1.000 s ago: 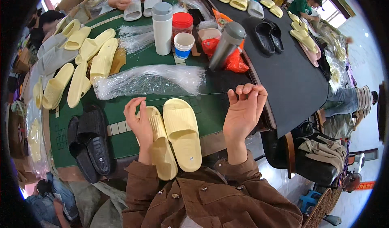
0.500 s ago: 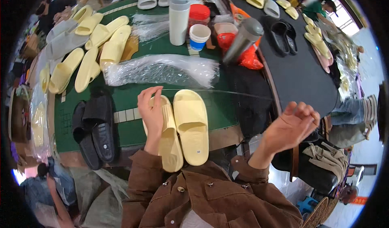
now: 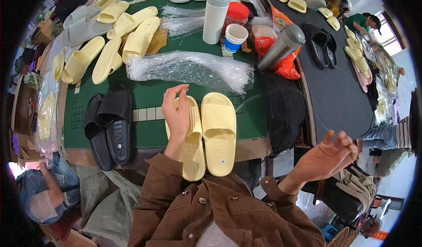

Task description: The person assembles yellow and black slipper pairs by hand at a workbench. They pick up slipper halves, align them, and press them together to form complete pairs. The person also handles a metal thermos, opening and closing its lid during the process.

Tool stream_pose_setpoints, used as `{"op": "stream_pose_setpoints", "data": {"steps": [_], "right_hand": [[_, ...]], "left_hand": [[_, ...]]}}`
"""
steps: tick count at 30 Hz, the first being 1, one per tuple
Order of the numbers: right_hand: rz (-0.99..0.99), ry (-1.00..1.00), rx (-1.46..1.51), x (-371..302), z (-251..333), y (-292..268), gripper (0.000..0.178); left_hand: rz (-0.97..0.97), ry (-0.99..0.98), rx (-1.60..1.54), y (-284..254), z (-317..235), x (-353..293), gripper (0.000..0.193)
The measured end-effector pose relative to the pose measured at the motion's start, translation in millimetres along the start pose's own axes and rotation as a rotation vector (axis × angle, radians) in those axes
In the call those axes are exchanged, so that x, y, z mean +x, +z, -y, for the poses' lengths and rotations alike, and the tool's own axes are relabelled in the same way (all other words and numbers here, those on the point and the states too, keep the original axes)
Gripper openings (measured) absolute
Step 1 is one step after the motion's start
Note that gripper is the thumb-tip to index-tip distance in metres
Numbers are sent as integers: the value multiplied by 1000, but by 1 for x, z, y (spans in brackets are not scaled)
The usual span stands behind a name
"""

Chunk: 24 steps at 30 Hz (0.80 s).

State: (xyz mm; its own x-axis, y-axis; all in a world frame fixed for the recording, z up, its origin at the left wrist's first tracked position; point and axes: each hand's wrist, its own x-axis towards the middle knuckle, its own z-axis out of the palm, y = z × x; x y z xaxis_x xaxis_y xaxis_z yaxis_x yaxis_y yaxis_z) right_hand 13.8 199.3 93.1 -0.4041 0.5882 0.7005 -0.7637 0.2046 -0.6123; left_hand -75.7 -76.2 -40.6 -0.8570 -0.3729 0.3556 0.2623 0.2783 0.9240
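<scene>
Two pale yellow slippers lie side by side at the table's near edge, a left slipper (image 3: 192,159) and a right slipper (image 3: 219,148). My left hand (image 3: 176,115) is over the left slipper's strap and hides part of it. Its fingers are bent together near the toe; what they hold, if anything, is hidden. My right hand (image 3: 327,159) is raised off the table's right side, palm up, fingers curled. A thin clear plastic strand (image 3: 249,102) shows beside the right slipper, and a faint stretch of it reaches my right fingertips. Its middle is hard to see.
A bundle of clear strands (image 3: 189,71) lies beyond the slippers. Black slippers (image 3: 115,130) sit to the left, more yellow slippers (image 3: 83,60) behind them. A white bottle (image 3: 216,18), paper cup (image 3: 235,38) and leaning grey tumbler (image 3: 281,47) stand at the back. Other people work around.
The view has shifted, so the table things appear further right. My right hand has moved right and lower, and the strand, stretched between the hands before, now curves loosely beside the right slipper.
</scene>
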Motion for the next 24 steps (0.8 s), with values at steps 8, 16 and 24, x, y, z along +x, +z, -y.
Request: {"op": "stream_pose_setpoints", "data": {"steps": [8,16,24], "right_hand": [[209,-138,-339,-30,-15,-2,17],[530,264,-339,-63,-9,-5,7],[937,279,-519,-98,-30,0,20]], "left_hand": [[-14,39,4,-4,-11,1,13],[-25,159,35,-19,-35,8,12],[155,205,140,-58,-62,-57,12]]}}
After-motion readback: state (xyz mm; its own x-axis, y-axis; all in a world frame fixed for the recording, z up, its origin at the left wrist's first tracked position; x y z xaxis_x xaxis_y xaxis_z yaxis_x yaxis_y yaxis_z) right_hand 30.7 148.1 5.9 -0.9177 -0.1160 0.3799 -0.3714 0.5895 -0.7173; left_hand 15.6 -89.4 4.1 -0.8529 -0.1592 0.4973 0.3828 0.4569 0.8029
